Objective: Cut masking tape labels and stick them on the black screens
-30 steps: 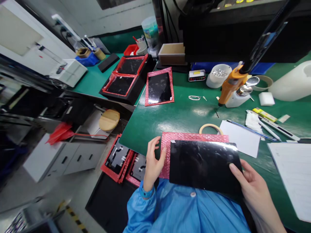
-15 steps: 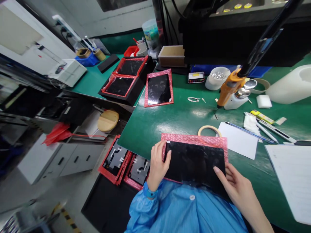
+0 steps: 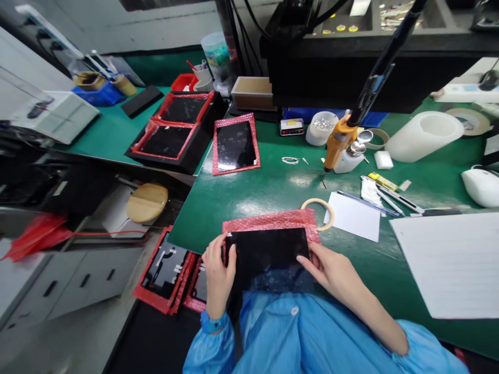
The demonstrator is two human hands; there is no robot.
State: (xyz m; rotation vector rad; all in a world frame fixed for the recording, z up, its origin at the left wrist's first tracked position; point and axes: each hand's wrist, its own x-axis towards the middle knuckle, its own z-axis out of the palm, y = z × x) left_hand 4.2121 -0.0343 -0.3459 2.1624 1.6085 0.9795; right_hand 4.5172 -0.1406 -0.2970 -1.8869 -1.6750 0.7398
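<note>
A black glass panel lies on a red bubble-wrap sleeve at the near edge of the green bench. My left hand grips the panel's left edge, thumb on top. My right hand holds its right edge, forefinger stretched along the glass. The panel's near part is hidden behind my blue smock.
A second wrapped panel lies farther back, beside a black tray with two more. An orange electric screwdriver hangs over the bench. A tape ring, white papers, pens and a white roll lie to the right. Red-wrapped boards sit below the bench.
The black panel has slid leftward onto the red sleeve, both hands moving with it. My view has shifted right, showing more of the bench's right side.
</note>
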